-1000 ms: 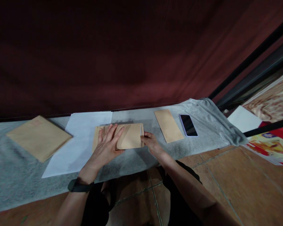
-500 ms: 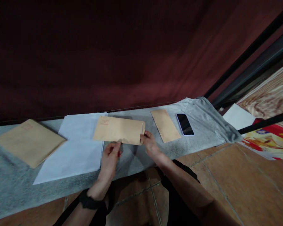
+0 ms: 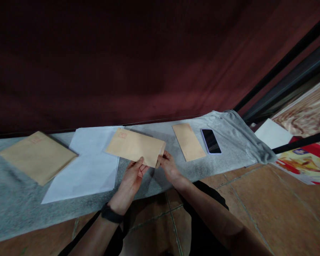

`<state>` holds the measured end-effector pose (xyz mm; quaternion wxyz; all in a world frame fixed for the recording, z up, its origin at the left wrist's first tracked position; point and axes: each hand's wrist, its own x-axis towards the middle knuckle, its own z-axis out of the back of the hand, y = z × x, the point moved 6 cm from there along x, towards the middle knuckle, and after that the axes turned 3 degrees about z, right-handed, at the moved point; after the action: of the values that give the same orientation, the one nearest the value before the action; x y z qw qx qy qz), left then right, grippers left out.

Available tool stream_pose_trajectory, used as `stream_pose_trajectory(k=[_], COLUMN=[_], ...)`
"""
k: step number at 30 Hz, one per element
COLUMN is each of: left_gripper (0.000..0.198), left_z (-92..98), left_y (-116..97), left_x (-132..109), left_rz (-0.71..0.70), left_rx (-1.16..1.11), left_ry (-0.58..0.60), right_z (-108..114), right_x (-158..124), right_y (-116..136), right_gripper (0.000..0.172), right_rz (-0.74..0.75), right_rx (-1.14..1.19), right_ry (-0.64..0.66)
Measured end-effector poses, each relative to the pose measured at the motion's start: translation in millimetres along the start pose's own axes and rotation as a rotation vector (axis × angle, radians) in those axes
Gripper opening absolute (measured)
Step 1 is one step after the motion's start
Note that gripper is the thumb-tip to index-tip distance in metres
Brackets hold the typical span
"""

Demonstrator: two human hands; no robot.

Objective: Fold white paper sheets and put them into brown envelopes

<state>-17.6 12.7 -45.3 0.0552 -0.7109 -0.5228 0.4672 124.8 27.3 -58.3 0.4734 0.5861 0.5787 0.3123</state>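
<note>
A tan paper envelope (image 3: 137, 144) with red print at its left end is held slightly tilted in front of me. My left hand (image 3: 134, 172) grips its lower edge, thumb on top and fingers beneath. At the envelope's right end, my right hand (image 3: 166, 161) pinches the flap side. The envelope's left end lies over a stack of white paper (image 3: 88, 163). To the left, a pile of similar envelopes (image 3: 38, 156) overlaps that paper. Right of my hands, a single envelope (image 3: 188, 142) lies flat on the grey cloth.
A phone with a purple edge (image 3: 211, 141) lies on the grey cloth (image 3: 229, 142) covering the narrow table. Behind hangs a dark red curtain (image 3: 149, 71). Dark metal bars (image 3: 285, 74) stand at the right, near a red and yellow box (image 3: 306, 163) on the tiled floor.
My left hand has moved right along the envelope's lower edge and now grips it. The envelope has tilted, its right end dropping nearer to me.
</note>
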Motion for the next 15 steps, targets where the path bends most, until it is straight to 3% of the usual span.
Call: stream_pose_trajectory(k=[8,12,15], left_gripper=[0.021,0.024,0.032], left_z=[6.2,13.6,15.6], left_y=[-8,-27,-37], left_x=[8,16,22], left_rz=[-0.032,-0.121,-0.168], left_rx=[0.077,0.272,0.433], left_ry=[-0.018,-0.057,-0.009], right_z=[0,10,23], right_x=[-7,-4,3], right_y=[-1,10,18], right_gripper=[0.028,0.03,0.031], right_rz=[-0.076,-0.109,-0.094], right_rx=[0.002,0.012,-0.121], right_ry=[0.053,0.083,0.053])
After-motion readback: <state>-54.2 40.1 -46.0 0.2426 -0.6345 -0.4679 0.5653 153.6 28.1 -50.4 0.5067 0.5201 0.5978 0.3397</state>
